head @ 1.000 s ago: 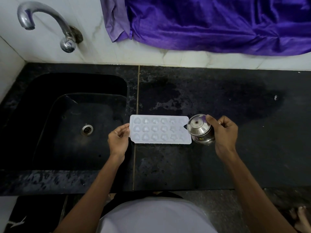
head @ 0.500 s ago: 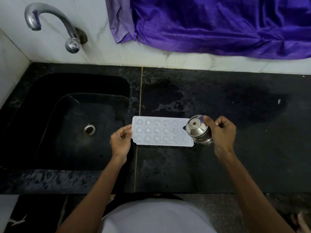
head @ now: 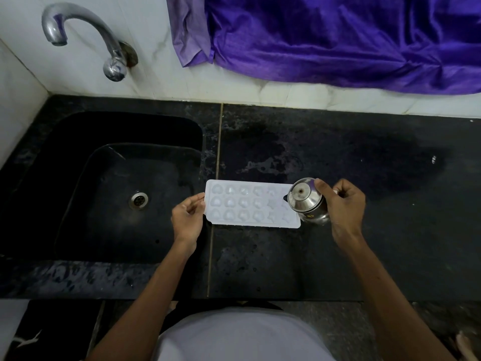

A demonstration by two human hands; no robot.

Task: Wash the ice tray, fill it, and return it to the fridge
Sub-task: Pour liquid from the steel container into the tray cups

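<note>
Mid-fill: left hand (head: 188, 220) pinches the ice tray (head: 247, 204), right hand (head: 343, 204) grips a tilted steel jug (head: 305, 200). Fridge pending (presumably).

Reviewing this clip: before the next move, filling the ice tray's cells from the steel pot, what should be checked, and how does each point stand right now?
1. White plastic ice tray lies flat on the black stone counter: ok.
2. Left hand holds the tray's left edge in a fingertip grip: ok.
3. Right hand has a firm grip on the small lidded steel pot: ok.
4. Pot's spout points over the cells at the tray's right end: ok.
5. Water level in the cells: cannot tell.
6. Water left in the pot, lid on: cannot tell.
</note>
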